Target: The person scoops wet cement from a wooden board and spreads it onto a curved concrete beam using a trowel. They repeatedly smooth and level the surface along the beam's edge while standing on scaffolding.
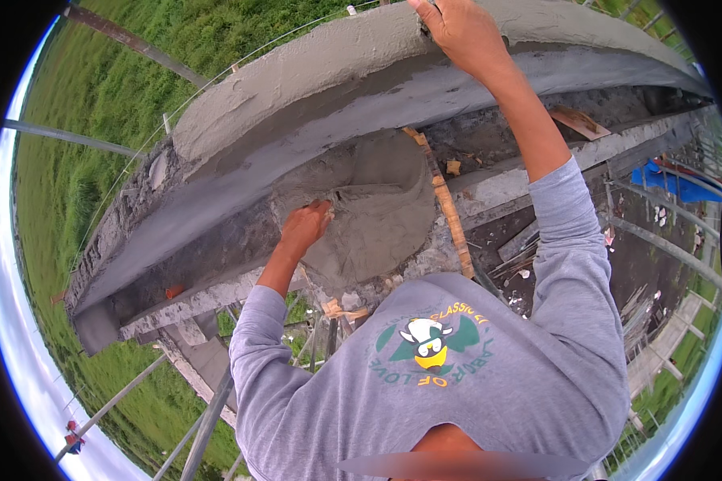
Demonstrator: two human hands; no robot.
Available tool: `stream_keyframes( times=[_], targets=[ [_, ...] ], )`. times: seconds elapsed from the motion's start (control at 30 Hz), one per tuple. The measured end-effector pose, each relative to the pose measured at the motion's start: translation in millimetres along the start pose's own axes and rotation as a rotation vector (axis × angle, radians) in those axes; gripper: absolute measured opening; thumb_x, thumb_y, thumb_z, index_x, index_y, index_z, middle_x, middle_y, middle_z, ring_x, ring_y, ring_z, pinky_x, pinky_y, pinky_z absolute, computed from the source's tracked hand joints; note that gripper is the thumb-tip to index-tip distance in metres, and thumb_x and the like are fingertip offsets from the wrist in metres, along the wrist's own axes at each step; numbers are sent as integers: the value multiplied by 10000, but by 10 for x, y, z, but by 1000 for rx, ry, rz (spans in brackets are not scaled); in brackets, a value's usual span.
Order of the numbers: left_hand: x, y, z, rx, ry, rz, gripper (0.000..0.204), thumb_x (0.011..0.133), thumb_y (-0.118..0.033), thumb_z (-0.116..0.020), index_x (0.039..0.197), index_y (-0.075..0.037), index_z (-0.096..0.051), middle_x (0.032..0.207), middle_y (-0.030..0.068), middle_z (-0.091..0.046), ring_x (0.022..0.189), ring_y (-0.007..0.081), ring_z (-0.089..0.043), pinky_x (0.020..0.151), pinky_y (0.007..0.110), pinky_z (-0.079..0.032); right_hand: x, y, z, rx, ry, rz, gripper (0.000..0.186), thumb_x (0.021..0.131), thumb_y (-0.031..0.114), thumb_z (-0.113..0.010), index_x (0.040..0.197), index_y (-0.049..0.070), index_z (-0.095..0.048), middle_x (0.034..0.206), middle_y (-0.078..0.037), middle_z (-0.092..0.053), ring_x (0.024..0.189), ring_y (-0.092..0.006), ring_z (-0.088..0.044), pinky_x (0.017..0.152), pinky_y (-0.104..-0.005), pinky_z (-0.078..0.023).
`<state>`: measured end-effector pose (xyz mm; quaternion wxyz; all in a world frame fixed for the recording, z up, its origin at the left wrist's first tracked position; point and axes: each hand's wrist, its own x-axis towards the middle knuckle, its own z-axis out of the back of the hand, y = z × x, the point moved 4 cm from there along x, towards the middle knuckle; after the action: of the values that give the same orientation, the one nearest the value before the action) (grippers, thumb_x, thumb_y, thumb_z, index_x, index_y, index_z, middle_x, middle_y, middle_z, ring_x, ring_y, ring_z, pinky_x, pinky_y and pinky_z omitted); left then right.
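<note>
The wall top (313, 72) is rough, wet grey plaster, matt and trowel-marked. The mortar heap (377, 216) looks damp and lumpy. The scaffold poles (208, 417) are dull metal; the sleeve (569, 264) is soft grey cloth.

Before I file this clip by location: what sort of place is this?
Probably an outdoor building site, high on scaffolding: a freshly plastered concrete ledge, a heap of wet mortar under the left hand, scaffold poles, grass far below.
</note>
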<state>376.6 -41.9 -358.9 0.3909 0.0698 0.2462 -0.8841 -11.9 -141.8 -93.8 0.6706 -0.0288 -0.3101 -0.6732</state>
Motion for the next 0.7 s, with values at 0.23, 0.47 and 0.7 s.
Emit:
stream_keyframes(
  times=[0.23,0.47,0.7],
  targets=[
    [308,356,-86,15,-154,188,350,1018,-317,-591,1273,-79,-609,1218,172,-690,1019,397,-699,864,505,-565,1,8,23,-22,-12,89,243,1050,267,-491,986,37,-536,795,-239,-596,788,-489,-620,658,-579,-475],
    [-619,286,-367,12,-58,108,353,1013,-327,-596,1274,-90,-611,1228,172,-686,1022,394,-700,836,500,-576,14,28,-1,-107,-31,225,237,1051,219,-479,951,27,-576,884,-241,-573,809,-470,-607,663,-570,-471],
    [-716,1155,34,101,-207,327,376,1005,-347,-609,1276,-85,-608,1213,190,-686,995,409,-704,803,502,-583,34,22,45,83,-3,21,301,1056,308,-485,990,21,-548,784,-274,-609,791,-518,-597,666,-583,-438]
  ],
)
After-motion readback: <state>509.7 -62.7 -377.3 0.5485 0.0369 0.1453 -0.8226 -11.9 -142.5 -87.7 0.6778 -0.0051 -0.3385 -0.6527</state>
